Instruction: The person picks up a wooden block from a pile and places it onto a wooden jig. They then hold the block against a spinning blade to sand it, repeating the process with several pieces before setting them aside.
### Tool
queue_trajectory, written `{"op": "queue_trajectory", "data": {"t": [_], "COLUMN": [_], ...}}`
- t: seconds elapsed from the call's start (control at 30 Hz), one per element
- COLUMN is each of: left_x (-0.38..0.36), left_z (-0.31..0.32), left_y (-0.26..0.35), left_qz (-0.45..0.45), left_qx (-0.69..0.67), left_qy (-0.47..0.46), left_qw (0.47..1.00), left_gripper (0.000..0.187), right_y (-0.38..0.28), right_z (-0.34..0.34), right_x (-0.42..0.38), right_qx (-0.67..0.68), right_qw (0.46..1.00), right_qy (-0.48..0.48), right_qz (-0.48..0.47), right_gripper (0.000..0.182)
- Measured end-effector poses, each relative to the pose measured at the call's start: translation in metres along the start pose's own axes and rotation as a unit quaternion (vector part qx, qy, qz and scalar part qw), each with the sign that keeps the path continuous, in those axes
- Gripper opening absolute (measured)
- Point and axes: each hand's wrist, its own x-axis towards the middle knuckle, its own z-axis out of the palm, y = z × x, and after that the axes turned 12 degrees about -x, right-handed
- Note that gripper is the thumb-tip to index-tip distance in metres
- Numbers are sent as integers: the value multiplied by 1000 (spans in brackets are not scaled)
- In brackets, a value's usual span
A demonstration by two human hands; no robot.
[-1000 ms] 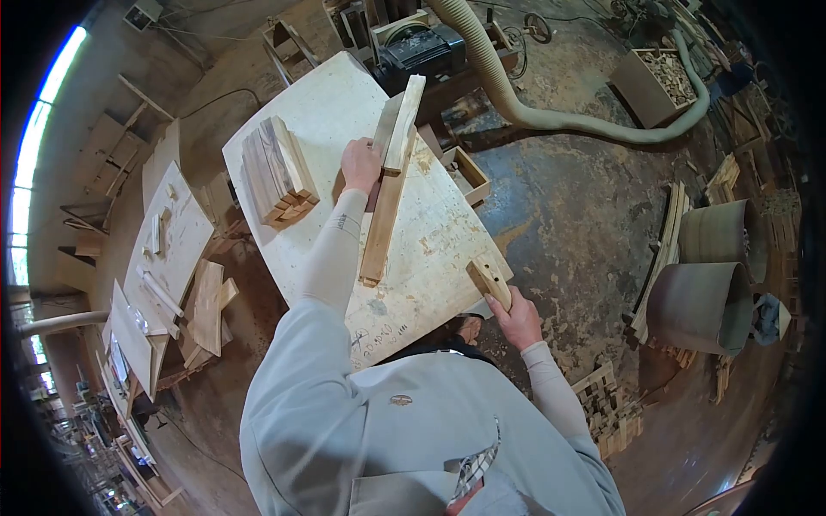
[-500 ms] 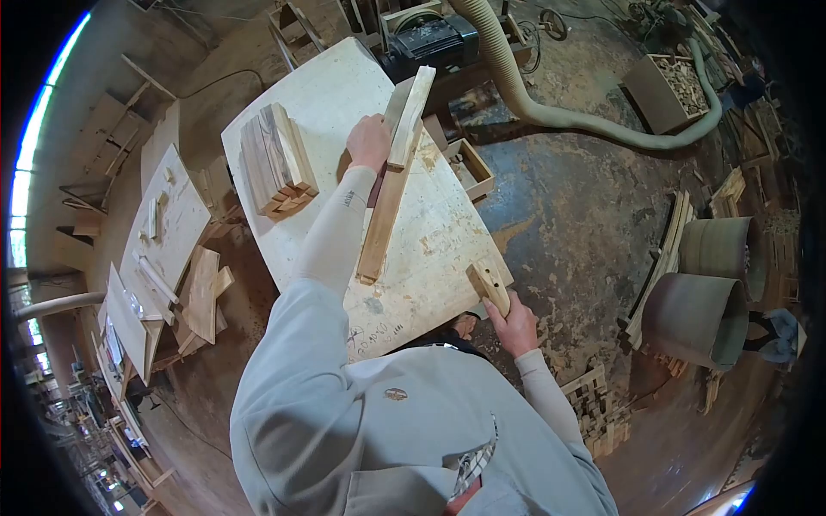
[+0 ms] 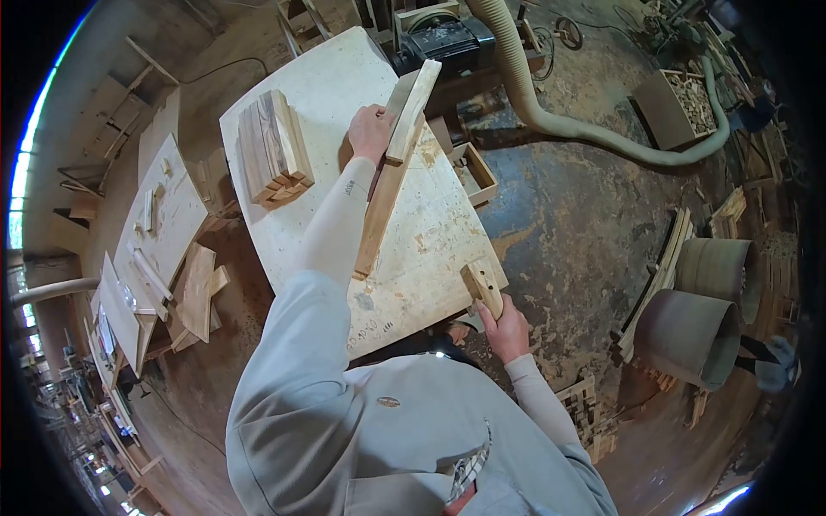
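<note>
My left hand [image 3: 370,133] is closed at the left side of wooden boards on the pale worktable [image 3: 439,224]. A dark-faced board lies under its fingertips. Against that board is a light wooden strip [image 3: 415,112], which overlaps the top of a longer brown board [image 3: 380,215]. At the table's near right corner, my right hand [image 3: 506,331] grips a short wooden block with holes [image 3: 483,288] by its lower end. A stack of wooden pieces [image 3: 274,146] sits left of my left forearm.
A black motor [image 3: 443,41] and a thick ribbed hose [image 3: 516,82] stand beyond the table. An open wooden box [image 3: 473,172] is beside its right edge. Two large drums [image 3: 688,335] stand at the right. Another table with offcuts [image 3: 176,202] is on the left.
The camera view has shifted slightly. My left hand remains at the boards, and my right hand still holds the block near the table corner, its angle slightly changed.
</note>
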Motion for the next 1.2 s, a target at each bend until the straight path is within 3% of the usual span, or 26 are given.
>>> {"op": "queue_trajectory", "data": {"t": [0.5, 1.2], "left_x": [-6, 1], "left_z": [-2, -6], "left_y": [4, 13], "left_qz": [40, 13], "left_qx": [0, 30], "left_qy": [31, 18], "left_qw": [999, 999], "left_gripper": [31, 32], "right_y": [23, 16], "right_z": [33, 30], "right_x": [9, 4], "right_qx": [-1, 19], "right_qw": [998, 998], "right_qy": [49, 57], "right_qz": [-50, -28], "right_gripper": [48, 60]}}
